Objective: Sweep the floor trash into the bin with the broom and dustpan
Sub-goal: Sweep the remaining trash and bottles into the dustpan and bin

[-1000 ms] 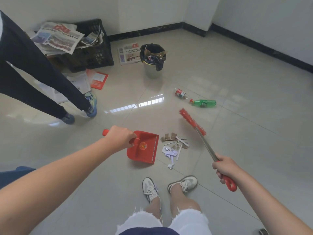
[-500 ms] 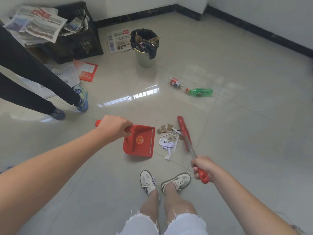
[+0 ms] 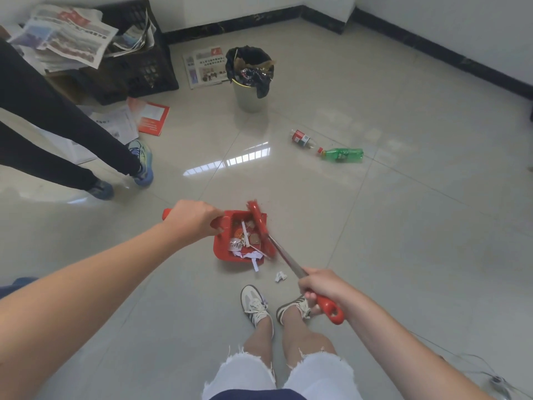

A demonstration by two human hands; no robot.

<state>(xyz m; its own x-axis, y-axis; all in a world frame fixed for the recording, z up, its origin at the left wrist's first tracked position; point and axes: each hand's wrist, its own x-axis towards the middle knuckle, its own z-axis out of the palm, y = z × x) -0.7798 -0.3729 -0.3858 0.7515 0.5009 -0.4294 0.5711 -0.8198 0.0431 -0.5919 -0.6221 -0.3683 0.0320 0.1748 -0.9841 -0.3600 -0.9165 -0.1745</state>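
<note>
Glossy beige tile floor (image 3: 403,226), dark baseboard (image 3: 432,47); left hand (image 3: 191,222) grips the dustpan (image 3: 223,249), right hand (image 3: 326,287) grips the broom (image 3: 261,223); bin (image 3: 249,95) beyond.

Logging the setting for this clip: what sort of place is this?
Probably a plain indoor room: glossy beige tiled floor, white wall with black skirting board, and a black plastic crate heaped with newspapers.

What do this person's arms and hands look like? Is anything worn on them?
Both arms are bare: no sleeve reaches the left forearm or the right forearm. The left hand and right hand wear no gloves. No watch, bracelet or ring shows from this view, and there are no markings on them.
</note>
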